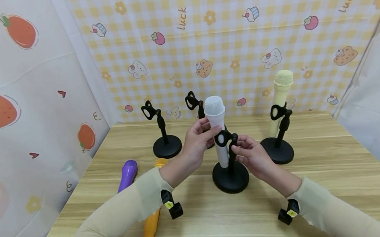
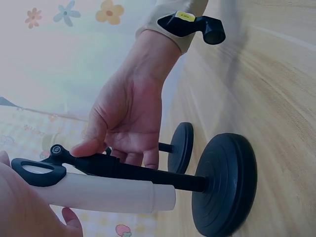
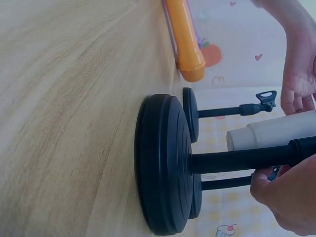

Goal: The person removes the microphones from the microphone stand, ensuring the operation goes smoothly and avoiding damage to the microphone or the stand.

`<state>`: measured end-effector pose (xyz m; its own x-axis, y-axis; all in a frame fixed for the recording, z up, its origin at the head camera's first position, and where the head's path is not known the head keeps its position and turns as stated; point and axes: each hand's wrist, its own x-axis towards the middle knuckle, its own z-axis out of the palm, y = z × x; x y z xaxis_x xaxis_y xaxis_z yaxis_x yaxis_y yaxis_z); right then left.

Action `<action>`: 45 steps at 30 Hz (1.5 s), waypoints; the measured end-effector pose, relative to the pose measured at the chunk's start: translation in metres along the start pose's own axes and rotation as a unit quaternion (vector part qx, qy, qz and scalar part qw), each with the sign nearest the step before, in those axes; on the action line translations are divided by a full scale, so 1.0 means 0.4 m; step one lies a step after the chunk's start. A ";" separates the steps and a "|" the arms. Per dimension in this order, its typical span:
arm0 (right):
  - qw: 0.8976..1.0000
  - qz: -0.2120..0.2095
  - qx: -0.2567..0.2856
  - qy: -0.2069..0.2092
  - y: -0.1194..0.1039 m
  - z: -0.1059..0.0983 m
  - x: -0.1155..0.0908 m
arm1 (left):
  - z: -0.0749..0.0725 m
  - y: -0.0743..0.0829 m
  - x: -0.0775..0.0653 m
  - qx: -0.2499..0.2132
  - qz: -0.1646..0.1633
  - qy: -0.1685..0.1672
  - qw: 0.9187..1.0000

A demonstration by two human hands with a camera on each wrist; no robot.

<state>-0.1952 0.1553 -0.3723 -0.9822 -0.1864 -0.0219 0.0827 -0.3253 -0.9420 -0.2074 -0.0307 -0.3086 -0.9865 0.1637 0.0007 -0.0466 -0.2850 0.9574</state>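
Observation:
A white microphone [image 1: 215, 109] stands nearly upright in the clip [image 1: 223, 138] of a black microphone stand [image 1: 231, 178]. My left hand [image 1: 196, 140] grips its body just below the mesh head, thumb across the front. On the right side my right hand [image 1: 253, 156] pinches the stand's post near the joint under the clip. Seen from the left wrist, the microphone's lower end [image 2: 163, 197] runs beside the post, apart from the round base [image 2: 224, 185]. The right wrist view shows the right thumb [image 3: 261, 185] against the post [image 3: 237, 160].
A yellow microphone [image 1: 282, 84] sits upright at a stand [image 1: 278, 149] on the right. Two more black stands, one at the back left [image 1: 166, 146] and one behind the white microphone [image 1: 193, 100], hold nothing visible. Purple [image 1: 127, 174] and orange [image 1: 152, 226] microphones lie near the left arm.

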 end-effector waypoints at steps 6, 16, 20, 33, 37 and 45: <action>1.000 0.004 -0.008 0.003 0.004 -0.003 0.000 | 0.000 -0.004 -0.004 -0.001 0.005 -0.003 1.000; 1.000 -0.002 -0.005 0.009 0.015 -0.001 -0.002 | -0.008 -0.018 -0.005 0.000 0.017 -0.001 1.000; 1.000 -0.005 -0.006 0.009 0.018 -0.001 -0.003 | -0.010 -0.022 -0.005 0.006 0.020 0.002 1.000; 0.999 -0.021 -0.020 0.018 0.022 -0.002 -0.004 | 0.001 -0.025 -0.005 -0.005 0.041 0.017 0.999; 0.998 -0.035 -0.039 0.023 0.025 -0.003 -0.005 | 0.005 -0.026 -0.006 -0.012 0.050 0.017 0.999; 0.997 -0.057 -0.055 0.023 0.030 -0.007 -0.006 | 0.015 -0.030 -0.006 -0.022 0.067 0.025 0.997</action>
<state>-0.1925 0.1545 -0.3846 -0.9912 -0.1098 0.0737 -0.0459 -0.2370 -0.9704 -0.2035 -0.0217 -0.3184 -0.9908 0.0754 0.1120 0.0798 -0.3418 0.9364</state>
